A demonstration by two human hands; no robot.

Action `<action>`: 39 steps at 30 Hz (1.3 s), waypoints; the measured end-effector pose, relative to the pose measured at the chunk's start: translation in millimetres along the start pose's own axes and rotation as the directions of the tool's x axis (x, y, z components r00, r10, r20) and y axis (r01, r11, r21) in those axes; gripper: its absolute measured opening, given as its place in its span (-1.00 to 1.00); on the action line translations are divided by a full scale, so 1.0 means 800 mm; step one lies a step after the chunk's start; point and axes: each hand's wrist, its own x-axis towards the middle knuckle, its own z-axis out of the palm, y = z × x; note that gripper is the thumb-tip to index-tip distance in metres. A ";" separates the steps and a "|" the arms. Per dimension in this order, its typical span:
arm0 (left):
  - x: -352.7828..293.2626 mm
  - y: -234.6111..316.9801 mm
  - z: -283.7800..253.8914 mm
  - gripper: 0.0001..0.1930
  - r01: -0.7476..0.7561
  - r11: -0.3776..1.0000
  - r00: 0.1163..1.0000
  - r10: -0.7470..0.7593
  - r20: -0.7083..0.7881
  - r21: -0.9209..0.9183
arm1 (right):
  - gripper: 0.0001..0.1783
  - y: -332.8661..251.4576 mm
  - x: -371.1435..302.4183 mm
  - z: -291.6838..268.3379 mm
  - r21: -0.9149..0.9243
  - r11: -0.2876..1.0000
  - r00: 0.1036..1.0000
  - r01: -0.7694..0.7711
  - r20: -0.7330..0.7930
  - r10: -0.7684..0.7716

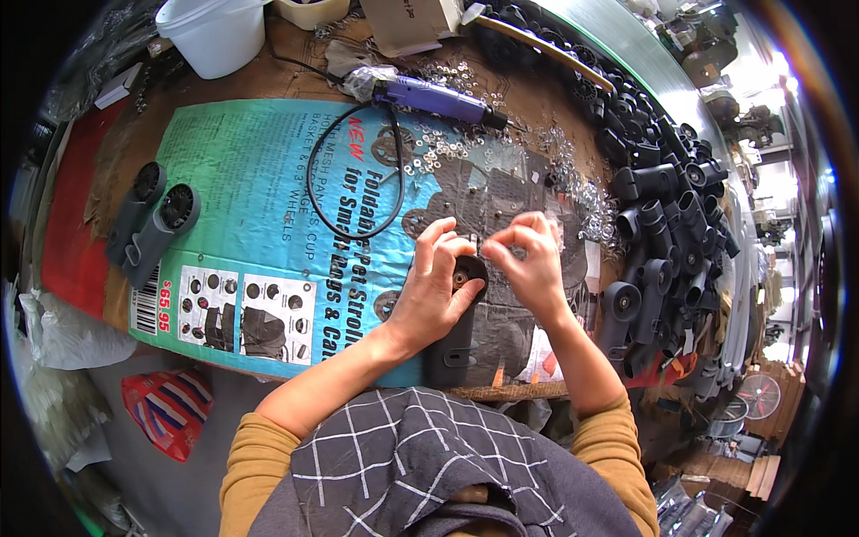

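A dark grey plastic part with a round end (455,345) lies on the printed cardboard sheet in front of me. My left hand (436,291) is closed around its round end, thumb at the recessed centre. Just to the right, my right hand (528,264) is pinched, fingertips close to the top of that part; whatever it holds is too small to make out. Beyond both hands rests a purple electric screwdriver (438,98), its black cable looped on the sheet. Small pale nuts or washers (438,150) lie scattered near the screwdriver.
Two finished-looking grey parts (157,224) lie at the left. Many black plastic pieces (662,224) are heaped along the right edge. Loose small clear or metal pieces (591,201) spread beside them. A white bucket (213,36) and an open cardboard box (412,22) stand at the back.
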 end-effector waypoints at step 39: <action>0.005 0.000 -0.003 -0.81 -0.008 0.999 0.999 0.005 0.049 0.047 | -0.54 -0.039 0.016 -0.010 0.863 0.448 0.891 0.235 -0.375 0.255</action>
